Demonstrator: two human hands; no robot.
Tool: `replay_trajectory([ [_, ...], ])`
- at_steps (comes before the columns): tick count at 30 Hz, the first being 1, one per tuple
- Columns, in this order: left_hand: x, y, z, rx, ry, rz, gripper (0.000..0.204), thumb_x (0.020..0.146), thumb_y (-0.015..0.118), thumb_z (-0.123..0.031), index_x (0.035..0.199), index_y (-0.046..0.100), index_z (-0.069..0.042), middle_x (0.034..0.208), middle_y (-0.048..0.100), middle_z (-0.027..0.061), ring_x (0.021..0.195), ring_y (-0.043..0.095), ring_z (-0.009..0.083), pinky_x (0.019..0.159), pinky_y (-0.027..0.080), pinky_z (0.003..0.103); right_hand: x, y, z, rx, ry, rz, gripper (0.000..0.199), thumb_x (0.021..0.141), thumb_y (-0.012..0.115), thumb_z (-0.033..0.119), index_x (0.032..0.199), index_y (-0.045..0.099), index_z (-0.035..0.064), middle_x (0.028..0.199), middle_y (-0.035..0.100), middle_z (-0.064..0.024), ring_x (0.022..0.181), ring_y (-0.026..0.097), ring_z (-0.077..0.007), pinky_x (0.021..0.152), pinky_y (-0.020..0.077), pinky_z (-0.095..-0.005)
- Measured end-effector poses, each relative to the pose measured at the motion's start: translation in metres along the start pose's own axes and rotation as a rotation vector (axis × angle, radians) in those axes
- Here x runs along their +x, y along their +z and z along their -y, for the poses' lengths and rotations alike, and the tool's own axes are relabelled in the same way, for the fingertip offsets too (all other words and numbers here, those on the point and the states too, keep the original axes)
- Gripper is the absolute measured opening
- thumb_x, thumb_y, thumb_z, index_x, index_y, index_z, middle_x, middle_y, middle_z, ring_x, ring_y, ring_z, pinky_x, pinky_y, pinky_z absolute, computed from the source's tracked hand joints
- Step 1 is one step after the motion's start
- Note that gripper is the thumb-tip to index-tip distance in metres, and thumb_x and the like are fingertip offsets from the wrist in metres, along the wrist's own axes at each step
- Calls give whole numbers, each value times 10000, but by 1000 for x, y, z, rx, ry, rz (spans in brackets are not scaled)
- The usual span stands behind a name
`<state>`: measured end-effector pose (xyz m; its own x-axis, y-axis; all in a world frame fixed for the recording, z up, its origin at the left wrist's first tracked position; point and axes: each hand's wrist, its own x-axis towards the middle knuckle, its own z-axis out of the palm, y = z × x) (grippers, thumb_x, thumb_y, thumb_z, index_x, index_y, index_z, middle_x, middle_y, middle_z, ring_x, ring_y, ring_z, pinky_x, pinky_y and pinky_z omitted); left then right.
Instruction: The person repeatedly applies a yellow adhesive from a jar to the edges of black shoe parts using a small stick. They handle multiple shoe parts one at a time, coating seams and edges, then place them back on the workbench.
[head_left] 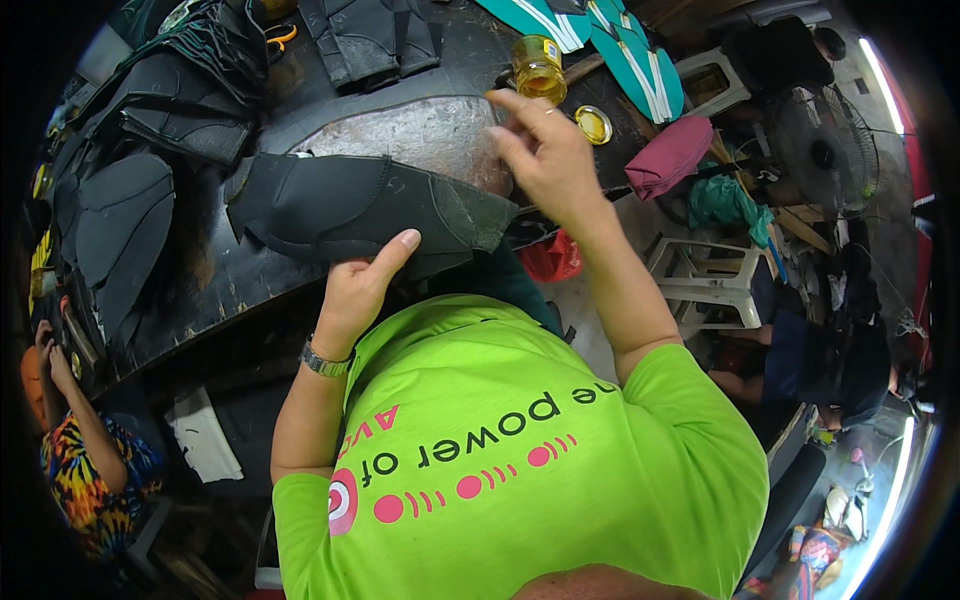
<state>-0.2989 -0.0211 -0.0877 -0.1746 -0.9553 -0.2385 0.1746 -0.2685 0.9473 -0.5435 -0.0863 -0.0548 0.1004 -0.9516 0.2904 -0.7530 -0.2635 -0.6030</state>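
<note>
A flat black stitched piece, shaped like a boot upper, lies across my left hand. That hand pinches its near edge, thumb on top and the other fingers hidden underneath. Its narrow right end has a duller, rougher patch. Behind it lies a worn, shiny rounded board, partly covered by the piece. My right hand hovers over the board's right end, thumb and index finger apart, with nothing visible between them. Just beyond is an uncapped glass jar of yellowish stuff, with its lid to the right.
More black pieces and a dark stack cover the table's left side. Teal pieces with white stripes lie at the back right, near a maroon bundle. Stools and a fan stand right. Another person is at left.
</note>
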Motion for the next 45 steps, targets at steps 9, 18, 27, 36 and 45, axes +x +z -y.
replay_trajectory([
  [9, 10, 8, 2, -325, -241, 19, 235, 966, 698, -173, 741, 667, -115, 680, 555, -94, 525, 400, 1, 478, 235, 198, 14, -1, -34, -462, 129, -11, 473, 874, 657, 226, 1315, 554, 89, 809, 711, -228, 798, 696, -426, 750, 531, -538],
  [18, 19, 10, 14, -390, -269, 7, 215, 979, 682, -181, 771, 666, -130, 693, 552, -107, 542, 401, -12, 477, 251, 201, 10, -7, -29, -596, 116, 66, 353, 876, 625, 210, 1201, 625, 72, 935, 700, -205, 823, 698, -387, 712, 556, -502],
  [27, 21, 4, 12, -449, -236, 123, 197, 998, 651, -156, 813, 683, -95, 745, 604, -74, 576, 468, 2, 512, 322, 192, -39, -10, 42, 576, -88, 51, 350, 894, 559, -61, 1189, 708, 51, 1110, 554, -77, 1006, 555, -167, 876, 442, -258],
  [36, 16, 14, 10, -464, -203, 20, 204, 994, 668, -156, 790, 649, -145, 713, 515, -120, 541, 344, -20, 483, 241, 201, -43, 28, 32, 634, -95, 81, 429, 955, 498, -69, 1340, 643, 54, 1212, 562, -115, 1125, 548, -223, 1002, 421, -288],
  [45, 20, -4, 16, -524, -197, 78, 196, 1010, 608, -104, 1109, 674, 52, 1114, 713, 91, 992, 690, 129, 868, 551, 253, -42, 27, 28, 452, -172, 86, 449, 912, 533, -110, 1288, 687, 83, 1166, 570, -130, 1056, 580, -259, 965, 456, -308],
])
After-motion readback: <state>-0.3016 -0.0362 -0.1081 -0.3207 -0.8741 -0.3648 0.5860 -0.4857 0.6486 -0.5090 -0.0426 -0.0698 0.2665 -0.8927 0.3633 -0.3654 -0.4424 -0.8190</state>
